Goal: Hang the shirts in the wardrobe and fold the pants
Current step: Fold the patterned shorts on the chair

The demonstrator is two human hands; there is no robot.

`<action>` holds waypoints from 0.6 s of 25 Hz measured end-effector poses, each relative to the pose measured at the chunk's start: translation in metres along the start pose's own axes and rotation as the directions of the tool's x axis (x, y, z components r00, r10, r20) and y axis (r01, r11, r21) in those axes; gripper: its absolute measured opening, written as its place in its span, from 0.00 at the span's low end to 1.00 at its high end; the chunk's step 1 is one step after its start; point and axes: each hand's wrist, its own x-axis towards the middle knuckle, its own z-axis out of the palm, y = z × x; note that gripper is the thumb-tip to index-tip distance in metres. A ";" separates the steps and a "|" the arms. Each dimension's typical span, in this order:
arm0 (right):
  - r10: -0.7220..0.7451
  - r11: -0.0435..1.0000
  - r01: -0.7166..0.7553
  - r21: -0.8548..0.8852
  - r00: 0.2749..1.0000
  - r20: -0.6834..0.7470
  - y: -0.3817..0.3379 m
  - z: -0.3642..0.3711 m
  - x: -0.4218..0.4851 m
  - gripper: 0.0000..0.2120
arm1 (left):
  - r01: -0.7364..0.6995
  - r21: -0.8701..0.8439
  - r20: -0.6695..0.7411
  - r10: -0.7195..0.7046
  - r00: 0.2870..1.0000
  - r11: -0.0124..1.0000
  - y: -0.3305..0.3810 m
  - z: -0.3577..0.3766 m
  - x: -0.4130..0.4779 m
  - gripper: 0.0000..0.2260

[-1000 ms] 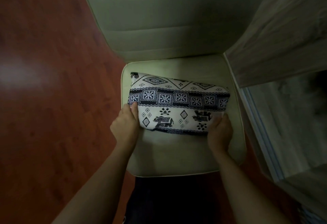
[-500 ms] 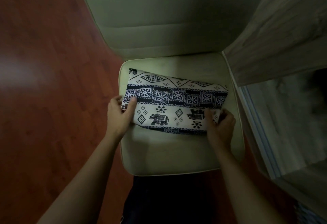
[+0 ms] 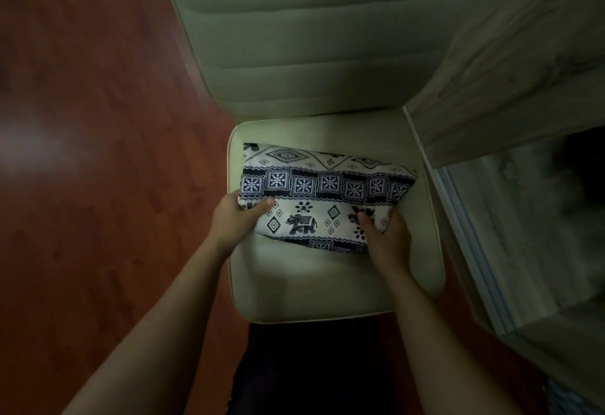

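Head view looks straight down at the chair seat [image 3: 334,287], and I place everything against that cushion. Off its left edge is only red-brown wood floor [image 3: 98,185]. At the seat's left side my left hand [image 3: 234,221] pinches the left end of the folded pants [image 3: 322,200], thumb laid on top of the print and the fingers tucked under the cloth. The pants lie as a flat patterned bundle across the back half of the seat, running nearly from its left edge to its right edge, with bare cushion in front of them toward me. Toward the seat's right side my right hand [image 3: 386,237] grips the near right corner, closed on the fabric, and the cloth there looks lifted off the cushion. Beyond the seat's right edge stands a pale wood-grain wardrobe panel [image 3: 510,64].

The fabric looks thin, light and limp, so I judge it will sag in the middle and the layers may slide apart if I lift by one end. Holding both short ends through all layers, or slipping flat palms underneath, should keep the fold intact.
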 end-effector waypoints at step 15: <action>-0.346 0.875 0.479 0.071 0.721 -0.601 -0.263 -0.208 -0.124 0.10 | -0.713 0.170 -0.164 0.733 0.660 0.680 0.341 -0.062 -0.170 0.15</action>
